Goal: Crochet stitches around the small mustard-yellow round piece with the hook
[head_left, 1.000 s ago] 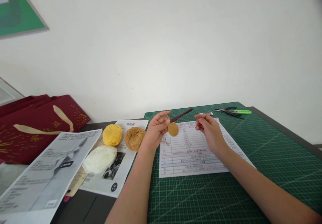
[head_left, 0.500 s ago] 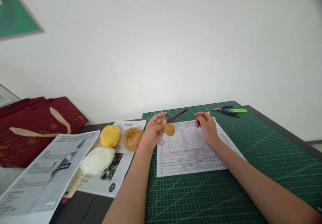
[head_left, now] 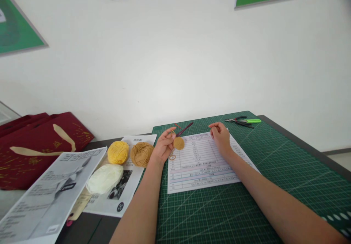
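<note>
A plain white wall (head_left: 175, 65) rises behind a dark table (head_left: 90, 231) partly covered by a green gridded mat (head_left: 189, 218). The small round tan crocheted piece (head_left: 179, 143) is held above the mat at the fingertips of the left hand (head_left: 163, 145), which is clamped on its edge. A purple-handled hook (head_left: 186, 128) slants up and away from the piece, and a tan strand (head_left: 172, 157) hangs in a loop below the hand. The right hand (head_left: 219, 136) is curled, well apart from the piece, finger and thumb close together (whether they pinch anything cannot be told). Below both lies a printed chart (head_left: 192, 182). To the left, a brown yarn ball (head_left: 142, 154), a yellow yarn ball (head_left: 118, 152) and a white yarn ball (head_left: 105, 178) rest on printed paper. Pliers (head_left: 238, 120) and a green-handled tool (head_left: 253, 121) lie at the mat's far side; dark red bags (head_left: 46, 138) with cream ribbon handles lean at far left.
</note>
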The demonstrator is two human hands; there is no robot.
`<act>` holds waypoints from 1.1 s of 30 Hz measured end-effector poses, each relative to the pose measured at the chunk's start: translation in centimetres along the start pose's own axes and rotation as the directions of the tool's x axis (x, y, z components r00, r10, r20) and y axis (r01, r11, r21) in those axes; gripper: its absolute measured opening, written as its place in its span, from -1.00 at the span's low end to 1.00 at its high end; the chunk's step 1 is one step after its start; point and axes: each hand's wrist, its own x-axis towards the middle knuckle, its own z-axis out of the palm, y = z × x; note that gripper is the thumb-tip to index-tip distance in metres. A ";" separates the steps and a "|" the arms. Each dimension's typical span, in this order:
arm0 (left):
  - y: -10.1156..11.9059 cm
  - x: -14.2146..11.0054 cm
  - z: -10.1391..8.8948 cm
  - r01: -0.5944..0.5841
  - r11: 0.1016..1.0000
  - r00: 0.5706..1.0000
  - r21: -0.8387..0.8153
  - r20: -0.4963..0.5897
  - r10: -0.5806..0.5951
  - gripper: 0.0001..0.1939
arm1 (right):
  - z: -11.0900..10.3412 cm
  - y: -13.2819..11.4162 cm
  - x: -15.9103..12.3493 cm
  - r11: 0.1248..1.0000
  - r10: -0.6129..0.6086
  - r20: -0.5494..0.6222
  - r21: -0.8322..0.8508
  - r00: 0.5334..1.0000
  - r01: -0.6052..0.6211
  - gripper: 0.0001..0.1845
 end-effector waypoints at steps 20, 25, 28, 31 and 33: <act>0.3 1.4 -0.3 0.050 0.999 0.998 -0.002 -0.024 -0.050 -0.67 | 1.2 0.0 1.3 0.979 -0.171 -0.049 -0.125 0.984 0.164 -0.63; 0.1 2.1 0.0 0.047 0.999 0.999 -0.001 -0.008 -0.047 -0.67 | 1.7 0.4 1.3 0.980 -0.168 -0.013 -0.114 0.986 0.166 -0.64; 0.0 2.2 0.1 0.044 0.999 0.999 0.005 -0.002 -0.044 -0.68 | 2.0 0.3 1.0 0.976 -0.180 0.024 -0.118 0.983 0.182 -0.64; 0.0 2.1 0.3 0.038 0.999 0.999 0.013 0.009 -0.038 -0.68 | 2.2 0.1 0.6 0.971 -0.198 0.053 -0.125 0.979 0.203 -0.64; 0.1 1.9 0.4 0.035 0.999 0.999 0.017 0.017 -0.035 -0.68 | 2.3 -0.1 0.3 0.967 -0.211 0.069 -0.130 0.975 0.218 -0.64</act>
